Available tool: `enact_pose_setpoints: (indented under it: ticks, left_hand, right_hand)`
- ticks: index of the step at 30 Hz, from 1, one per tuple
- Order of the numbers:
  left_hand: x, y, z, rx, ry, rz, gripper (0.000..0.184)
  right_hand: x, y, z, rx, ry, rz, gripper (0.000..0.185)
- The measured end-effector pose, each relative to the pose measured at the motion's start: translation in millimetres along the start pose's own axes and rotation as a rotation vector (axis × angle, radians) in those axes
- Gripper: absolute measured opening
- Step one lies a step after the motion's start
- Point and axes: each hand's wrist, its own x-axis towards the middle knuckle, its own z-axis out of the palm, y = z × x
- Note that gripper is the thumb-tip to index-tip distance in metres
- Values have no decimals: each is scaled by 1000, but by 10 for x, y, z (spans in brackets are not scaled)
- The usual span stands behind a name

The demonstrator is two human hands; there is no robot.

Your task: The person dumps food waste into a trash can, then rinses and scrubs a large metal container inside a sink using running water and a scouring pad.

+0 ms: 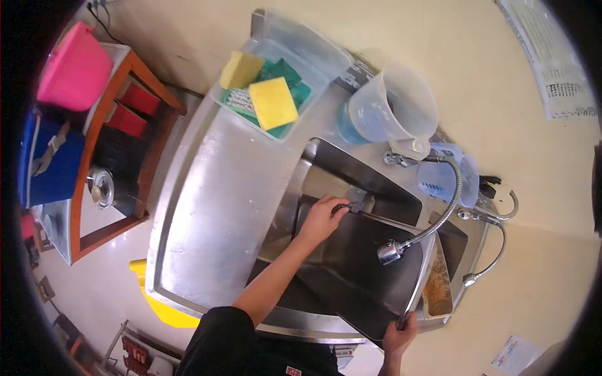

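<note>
My left hand (323,217) reaches over the sink (323,150), its fingers closed on a dark grey scouring pad (354,207). The pad is at the upper rim of a large dark metal tray (367,276), which lies tilted in and over the basin. My right hand (399,336) is wrapped around the tray's rim at its near right corner. Above the tray hangs the chrome spray head (390,252) of a flexible faucet. How far the tray reaches down into the basin is partly hidden.
A plastic tub (282,131) with sponges (273,103) stands on the steel counter (207,207). Behind the sink are a large measuring jug (401,100) and a clear blue container (439,178). A brown-stained pan (437,288) rests at right. A wooden-framed shelf (78,219) stands left.
</note>
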Motion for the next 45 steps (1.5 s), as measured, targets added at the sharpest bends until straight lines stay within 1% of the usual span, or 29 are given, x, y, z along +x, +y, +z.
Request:
enact_pose_setpoints:
  ticks: [1,2,6,9,12,15,18,20,22,24,26,29,32,35,38,41,43,45]
  left_hand:
    - [35,11,77,-2,-26,14,22]
    - [61,8,142,-1,-56,26,22]
    - [206,-192,203,102,-112,99,19]
    - [277,-392,245,74,-99,60,16]
    - [417,-758,345,87,-104,28,15]
    - [616,-1133,466,289,-130,74,15]
    - [752,-1777,467,435,-97,-3,12]
    - [700,-2376,385,179,32,-180,15]
    - [467,-2276,206,170,260,-339,18]
    - [265,-2236,145,176,376,-462,22]
    - [175,-2313,121,194,393,-546,25]
    - [155,-2567,218,399,450,-322,25]
    - [226,-2632,278,127,368,-325,25]
    - [237,-3008,527,90,509,-313,22]
    - [284,-2847,432,90,383,-436,23]
    - [218,-2598,499,148,322,-682,23]
    - [-40,-2419,635,310,109,-376,27]
    - [-205,-2433,1079,-59,90,-529,25]
  right_hand:
    - [-17,23,-33,4,0,24,17]
    - [-23,104,-49,-79,1,-26,17]
    - [13,101,-33,-48,-2,-13,16]
    - [15,10,-51,-30,-6,25,14]
    - [22,-74,-36,18,9,57,12]
    - [13,-47,-43,22,10,57,11]
    - [-21,48,-49,-66,22,26,14]
    - [-23,93,-33,-126,26,1,17]
    - [9,-9,-34,-111,-2,-1,20]
    - [26,-103,-46,-90,-18,10,22]
    - [47,-154,-22,-61,-19,21,22]
    - [22,8,-23,-83,-8,-13,22]
    - [29,-9,-24,-81,-16,-19,14]
    - [22,-58,-15,-60,-15,-6,13]
    - [19,-89,-10,-52,-23,12,19]
    - [15,-202,16,-5,6,-21,19]
    - [-1,-174,1,-39,-11,-17,18]
    - [33,-110,-1,-54,-9,-33,16]
